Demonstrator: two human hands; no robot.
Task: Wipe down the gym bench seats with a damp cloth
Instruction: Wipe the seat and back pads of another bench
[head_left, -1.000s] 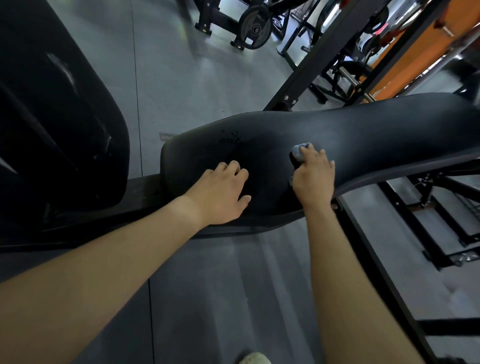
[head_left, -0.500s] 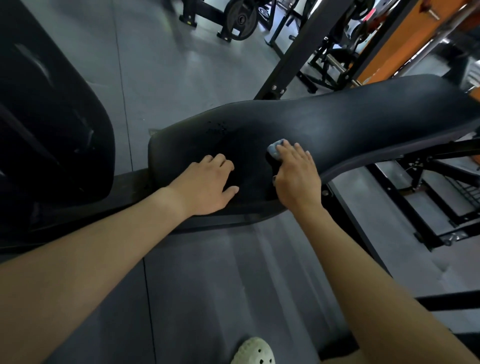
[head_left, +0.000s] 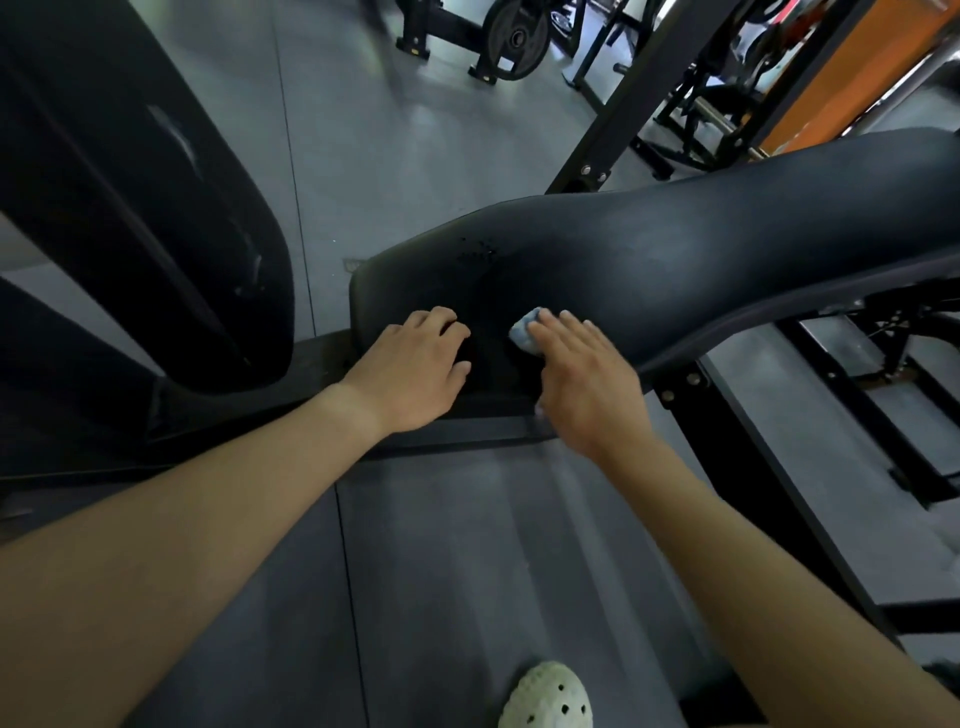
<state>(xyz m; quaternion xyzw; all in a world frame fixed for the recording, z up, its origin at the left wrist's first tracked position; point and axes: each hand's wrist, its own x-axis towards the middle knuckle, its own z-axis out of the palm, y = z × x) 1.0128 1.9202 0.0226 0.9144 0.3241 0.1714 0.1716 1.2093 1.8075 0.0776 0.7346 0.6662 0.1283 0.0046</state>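
grey rubber flooring (head_left: 467, 571) is spread across the gym, and on it, nearest the camera, the toe of a pale perforated shoe (head_left: 545, 696) is seen at the bottom edge. two bare forearms are stretched forward from the lower corners. the left hand (head_left: 415, 369) is rested palm down on the near end of the black bench seat (head_left: 701, 260), its fingers lightly bent onto the padding and nothing held in it. just beside it, the right hand (head_left: 582, 379) is laid over a small blue-grey cloth (head_left: 523, 332), which is pressed against the seat by nearly straight fingers; most of the cloth is covered, and only a bunched corner is shown past the forefinger. the thumb is hidden, so it seems, though it cannot be confirmed, that the cloth is pinned down rather than gripped. a dark steel frame bar (head_left: 467, 431) is seen under the seat's near end, below both wrists. the seat itself is stretched away to the right, and a cluster of small dark specks is visible on its surface beyond the left hand. a large black pad (head_left: 156, 234) is stood to the left, apart from the seat. further back, a black rack upright (head_left: 628, 93) is angled up behind the seat, an orange beam (head_left: 852, 67) is seen at the far right, and a weight plate (head_left: 517, 39) is mounted on a low stand at the top.
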